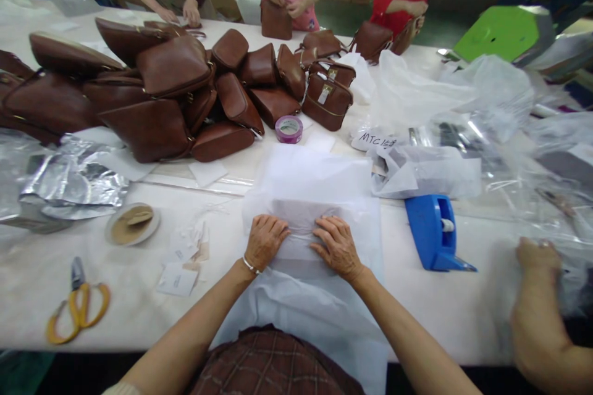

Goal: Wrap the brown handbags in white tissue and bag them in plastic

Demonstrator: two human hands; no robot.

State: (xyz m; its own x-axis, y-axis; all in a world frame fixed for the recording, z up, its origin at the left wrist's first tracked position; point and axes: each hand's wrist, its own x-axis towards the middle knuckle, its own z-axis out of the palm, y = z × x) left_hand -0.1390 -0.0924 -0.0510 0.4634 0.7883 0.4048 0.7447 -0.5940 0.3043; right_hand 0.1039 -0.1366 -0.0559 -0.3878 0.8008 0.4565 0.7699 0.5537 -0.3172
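Note:
Thin white tissue paper [319, 176] lies in sheets in front of me, folded around a darker, flat-looking item [306, 213] that shows faintly through it. My left hand [267, 237] holds the paper at the left side of this bundle, fingers bent and close together. At the right side my right hand [337, 245] grips the paper, its fingers bent over the bundle and slightly apart. What the paper covers cannot be made out clearly. More tissue [296, 302] hangs toward my lap over the table's near edge.
Brown handbags [171, 65] are piled across the back left. Purple tape roll [288, 129], blue tape dispenser [430, 231], yellow-handled scissors [78, 305], a round dish [133, 224] and paper tags [178, 278] surround the bundle. Plastic bags [491, 92] crowd the right, near a co-worker's arm [540, 308]. Several people work opposite.

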